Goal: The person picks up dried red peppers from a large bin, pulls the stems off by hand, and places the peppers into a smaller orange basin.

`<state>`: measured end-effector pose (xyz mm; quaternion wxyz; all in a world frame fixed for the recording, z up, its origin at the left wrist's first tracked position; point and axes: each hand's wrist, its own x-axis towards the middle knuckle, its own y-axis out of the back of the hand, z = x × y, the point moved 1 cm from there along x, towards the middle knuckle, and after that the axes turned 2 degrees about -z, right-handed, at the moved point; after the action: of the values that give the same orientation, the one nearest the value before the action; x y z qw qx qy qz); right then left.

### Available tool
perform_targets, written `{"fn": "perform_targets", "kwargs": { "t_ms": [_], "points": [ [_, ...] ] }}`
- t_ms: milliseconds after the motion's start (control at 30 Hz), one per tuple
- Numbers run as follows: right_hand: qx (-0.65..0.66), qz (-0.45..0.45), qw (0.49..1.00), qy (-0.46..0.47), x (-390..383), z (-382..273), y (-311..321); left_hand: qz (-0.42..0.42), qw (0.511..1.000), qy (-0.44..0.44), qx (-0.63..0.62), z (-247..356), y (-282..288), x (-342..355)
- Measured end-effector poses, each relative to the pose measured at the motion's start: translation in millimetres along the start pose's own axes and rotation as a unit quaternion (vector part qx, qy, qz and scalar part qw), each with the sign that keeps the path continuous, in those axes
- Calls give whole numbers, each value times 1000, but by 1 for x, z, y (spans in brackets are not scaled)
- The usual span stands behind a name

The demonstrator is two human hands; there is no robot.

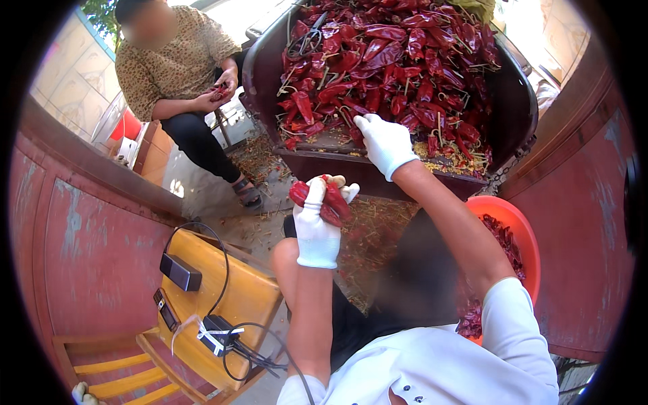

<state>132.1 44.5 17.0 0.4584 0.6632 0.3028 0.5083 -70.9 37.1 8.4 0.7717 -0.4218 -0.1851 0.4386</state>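
My left hand, in a white glove with a pale blue cuff, is closed around a few dried red chili peppers. It is held in front of the dark cart. My right hand, gloved the same way, reaches over the cart's near edge to the heap of dried red chili peppers. Its fingers are drawn together against the lowest peppers on the near side; whatever is between the fingertips is hidden. Pale yellow seeds and bits of stem lie along the cart floor near this hand.
Scissors lie on the heap. An orange-red tub of peppers stands right, below my right forearm. At left, a wooden chair holds black boxes, cables and a phone-like device. Another person sits far left, holding peppers.
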Motion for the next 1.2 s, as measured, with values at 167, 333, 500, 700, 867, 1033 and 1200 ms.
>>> {"fn": "perform_targets", "kwargs": {
  "t_ms": [167, 333, 500, 700, 867, 1033, 1200],
  "points": [
    [45, 35, 998, -20, 6, 11, -11, -30, 1000, 6, -2, 2, 3, -1],
    [179, 183, 966, -17, -25, -7, 22, 12, 993, -9, 119, -1, -3, -2],
    [261, 245, 934, -6, -71, -42, 46, 29, 982, -31, 183, -16, -20, -8],
    [302, 206, 931, 11, -107, -51, 55, -37, 976, -10, 213, -30, -16, -9],
    [481, 68, 870, -83, -127, -50, 76, -100, 976, 63, 184, -25, -16, -16],
    [666, -70, 716, -196, -139, -31, 97, -84, 937, -58, 333, -30, -19, -18],
    [548, 53, 826, -122, -134, -26, 89, -96, 830, -224, 502, -33, -17, -20]
  ]
}}
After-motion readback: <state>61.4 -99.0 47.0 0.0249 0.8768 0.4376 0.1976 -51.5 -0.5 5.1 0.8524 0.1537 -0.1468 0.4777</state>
